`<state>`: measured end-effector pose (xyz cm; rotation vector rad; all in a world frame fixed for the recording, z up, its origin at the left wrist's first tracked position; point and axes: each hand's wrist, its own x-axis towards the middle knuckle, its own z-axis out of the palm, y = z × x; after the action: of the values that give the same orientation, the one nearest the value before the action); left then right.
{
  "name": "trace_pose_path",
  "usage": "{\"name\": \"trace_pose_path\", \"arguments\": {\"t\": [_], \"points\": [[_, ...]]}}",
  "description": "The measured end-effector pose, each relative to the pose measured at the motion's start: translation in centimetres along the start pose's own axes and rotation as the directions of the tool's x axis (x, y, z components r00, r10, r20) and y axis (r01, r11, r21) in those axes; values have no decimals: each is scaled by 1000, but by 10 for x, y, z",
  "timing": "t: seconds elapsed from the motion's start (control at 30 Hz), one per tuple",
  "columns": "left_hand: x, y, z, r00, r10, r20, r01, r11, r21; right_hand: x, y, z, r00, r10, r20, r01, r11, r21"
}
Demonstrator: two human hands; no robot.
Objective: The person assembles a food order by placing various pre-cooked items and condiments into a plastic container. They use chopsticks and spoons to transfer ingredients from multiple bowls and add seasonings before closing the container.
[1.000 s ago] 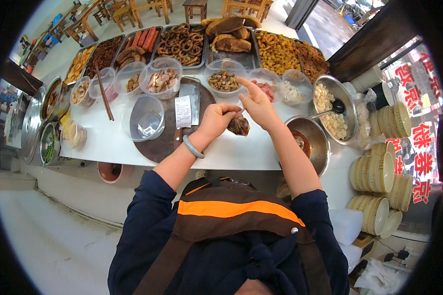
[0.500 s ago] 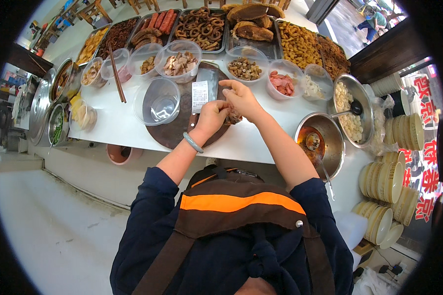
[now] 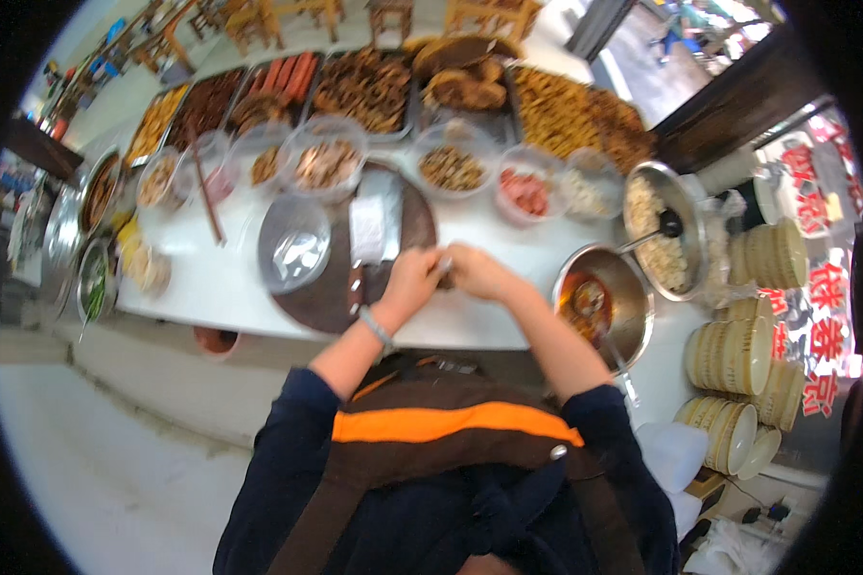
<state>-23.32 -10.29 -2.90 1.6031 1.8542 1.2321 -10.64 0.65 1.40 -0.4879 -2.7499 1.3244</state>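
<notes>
My left hand (image 3: 415, 278) and my right hand (image 3: 479, 272) meet over the front right edge of a round dark cutting board (image 3: 307, 311). Fingers of both are closed together on a small brown thing (image 3: 445, 279), mostly hidden and blurred; I cannot make out its kind. Just left of my left hand lies a cleaver (image 3: 382, 206) on the board, its dark handle toward me. A white printed slip (image 3: 365, 230) rests on its blade. On the board's left part stands a clear plastic tub (image 3: 295, 251) with nothing in it.
Clear tubs of chopped meat (image 3: 326, 165), brown pieces (image 3: 453, 170) and pink slices (image 3: 524, 195) line the table. Behind them stand trays of cooked food (image 3: 364, 91). Right are a steel bowl of dark sauce (image 3: 633, 316), a bowl of white pieces (image 3: 654, 230) and stacked bowls (image 3: 729, 355).
Both hands have come down toward me, my right one most, and its raised fingers have closed in beside the left. The brown thing has moved nearer with them. The whole view has shifted slightly.
</notes>
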Motion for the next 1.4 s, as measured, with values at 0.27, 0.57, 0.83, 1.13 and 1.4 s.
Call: {"name": "trace_pose_path", "arguments": {"t": [0.27,0.57,0.83,1.13,1.4], "points": [[-1,1,54,964,-207,170,228,966,-121,-62,50,32,924,87,-373,-172,964,-202],[5,-14,79,909,-338,243,402,865,-301,-80,52,52,862,57,-504,-244,918,-313],[5,6,70,916,-268,298,287,958,-21,-89,47,58,876,116,-467,-277,915,-293],[5,12,59,918,248,309,-305,940,153,-85,43,48,769,232,-595,-313,949,-35],[11,2,58,863,393,318,-471,853,225,-63,66,54,759,430,-488,-395,901,180]]}}
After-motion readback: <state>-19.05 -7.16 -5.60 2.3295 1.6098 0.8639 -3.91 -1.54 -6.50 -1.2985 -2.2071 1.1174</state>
